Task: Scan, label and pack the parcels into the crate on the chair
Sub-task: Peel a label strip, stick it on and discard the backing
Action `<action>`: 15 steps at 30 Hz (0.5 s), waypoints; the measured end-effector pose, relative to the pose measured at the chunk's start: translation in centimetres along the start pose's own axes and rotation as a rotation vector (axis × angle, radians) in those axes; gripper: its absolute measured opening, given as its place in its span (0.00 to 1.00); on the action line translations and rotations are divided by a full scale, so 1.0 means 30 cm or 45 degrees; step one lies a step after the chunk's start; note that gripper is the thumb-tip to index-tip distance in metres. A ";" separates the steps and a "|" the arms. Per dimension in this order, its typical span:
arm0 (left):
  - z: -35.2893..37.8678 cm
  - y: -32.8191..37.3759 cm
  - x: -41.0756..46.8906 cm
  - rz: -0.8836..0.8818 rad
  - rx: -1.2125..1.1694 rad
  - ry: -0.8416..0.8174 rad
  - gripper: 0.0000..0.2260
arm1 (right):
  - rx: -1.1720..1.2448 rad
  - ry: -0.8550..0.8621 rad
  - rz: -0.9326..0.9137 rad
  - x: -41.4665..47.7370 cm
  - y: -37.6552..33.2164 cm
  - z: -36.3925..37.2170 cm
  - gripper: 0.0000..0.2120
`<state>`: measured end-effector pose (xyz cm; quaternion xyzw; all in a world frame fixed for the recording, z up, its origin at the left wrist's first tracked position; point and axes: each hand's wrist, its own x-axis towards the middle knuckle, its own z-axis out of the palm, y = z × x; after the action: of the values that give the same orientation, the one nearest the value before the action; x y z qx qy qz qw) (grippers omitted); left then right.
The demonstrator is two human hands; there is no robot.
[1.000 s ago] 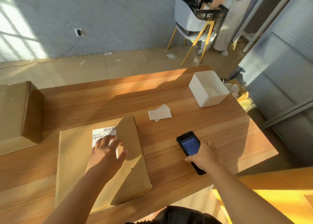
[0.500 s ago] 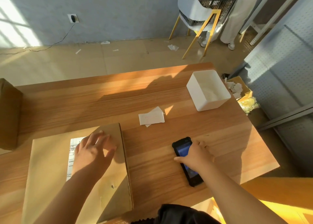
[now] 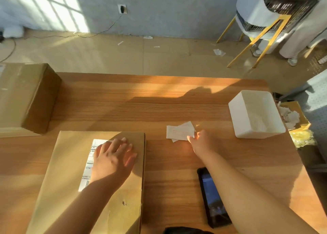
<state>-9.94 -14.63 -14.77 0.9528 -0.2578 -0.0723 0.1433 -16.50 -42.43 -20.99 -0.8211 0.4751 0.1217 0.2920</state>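
Note:
A flat cardboard parcel (image 3: 70, 172) lies on the wooden table (image 3: 159, 103) in front of me, with a white shipping label (image 3: 89, 164) on top. My left hand (image 3: 113, 158) rests flat on the parcel, fingers spread over the label. My right hand (image 3: 200, 142) reaches to a small pile of white paper labels (image 3: 178, 132) and its fingertips touch the pile's right edge. The black handheld scanner (image 3: 211, 196) lies on the table under my right forearm. The black crate (image 3: 286, 2) sits on the yellow-legged chair (image 3: 256, 28) at the far right.
A second, bigger cardboard box (image 3: 23, 97) stands at the table's left end. A white open bin (image 3: 254, 113) sits at the right edge. Beyond it on the floor is a box of crumpled paper (image 3: 292, 115). A person in light trousers (image 3: 300, 35) stands by the chair.
My right hand has let go of the scanner, left it on the table and reached forward to the paper labels. My left hand stays on the parcel.

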 end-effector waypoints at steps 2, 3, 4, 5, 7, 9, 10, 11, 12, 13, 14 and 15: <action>0.003 0.004 -0.002 -0.004 -0.014 0.029 0.18 | 0.087 -0.001 0.068 0.030 -0.004 0.018 0.15; 0.005 0.005 -0.001 -0.006 -0.017 0.040 0.19 | 0.125 0.017 0.077 0.044 -0.002 0.027 0.12; 0.007 0.007 -0.001 -0.011 -0.020 0.046 0.20 | 0.157 0.032 0.078 0.054 0.000 0.033 0.10; 0.008 0.010 -0.001 -0.018 -0.026 0.045 0.20 | 0.189 0.039 0.081 0.063 0.002 0.039 0.10; 0.008 0.015 -0.002 -0.032 -0.037 0.028 0.21 | 0.285 0.023 0.115 0.072 0.005 0.041 0.09; 0.009 0.019 -0.006 -0.038 -0.041 0.011 0.21 | 0.388 0.005 0.162 0.073 0.004 0.037 0.11; 0.011 0.021 -0.007 -0.047 -0.043 0.004 0.20 | 0.409 0.006 0.173 0.075 0.005 0.034 0.11; 0.013 0.022 -0.008 -0.060 -0.047 0.003 0.19 | 0.413 0.013 0.176 0.077 0.006 0.031 0.12; 0.015 0.023 -0.009 -0.075 -0.052 0.005 0.18 | 0.414 0.023 0.177 0.079 0.006 0.029 0.11; 0.017 0.023 -0.010 -0.087 -0.056 0.007 0.18 | 0.414 0.031 0.173 0.080 0.006 0.027 0.09; 0.018 0.024 -0.011 -0.094 -0.059 0.007 0.19 | 0.403 0.035 0.161 0.078 0.007 0.024 0.08; 0.018 0.023 -0.013 -0.092 -0.064 0.007 0.20 | 0.378 0.037 0.138 0.074 0.008 0.021 0.08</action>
<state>-10.71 -15.12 -15.03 0.9578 -0.2208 -0.0813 0.1651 -15.50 -43.72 -22.66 -0.7437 0.5356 0.0538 0.3963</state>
